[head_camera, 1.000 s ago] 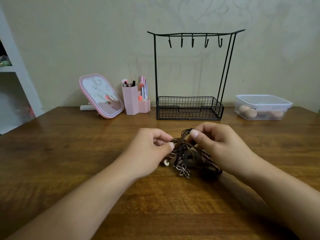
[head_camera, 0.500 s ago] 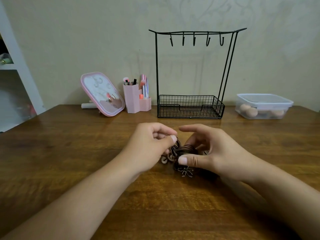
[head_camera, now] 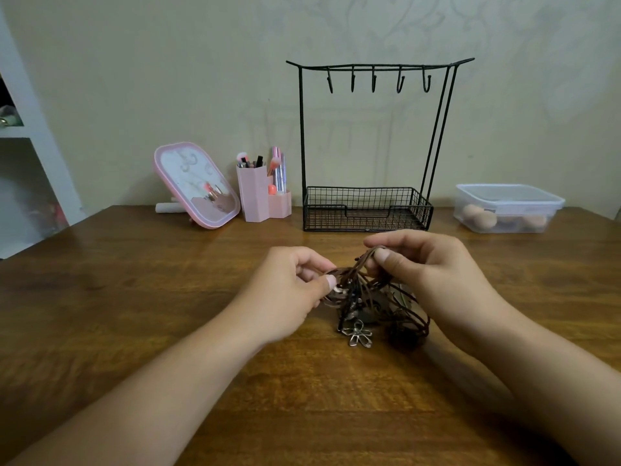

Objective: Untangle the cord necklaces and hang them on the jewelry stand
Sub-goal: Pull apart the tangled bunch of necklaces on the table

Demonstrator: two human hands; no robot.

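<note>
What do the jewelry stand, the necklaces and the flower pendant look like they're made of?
Jewelry stand: thin black wire, probably painted metal, matte, with a mesh basket.
Necklaces: brown cords, leather or waxed cotton by their dull, supple look; which one is unclear.
Flower pendant: silvery openwork, likely metal, since it glints.

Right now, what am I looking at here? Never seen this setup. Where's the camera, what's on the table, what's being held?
No robot here: a person works with bare hands, filmed by one wide-angle camera worn on the head, looking forward and down. The left hand and right hand both pinch brown cords of a tangled bundle of necklaces resting on the wooden table; a metal flower pendant lies at its front. Behind stand a black wire jewelry stand with bare hooks, a pink mirror, a pink brush holder and a lidded plastic box.
</note>
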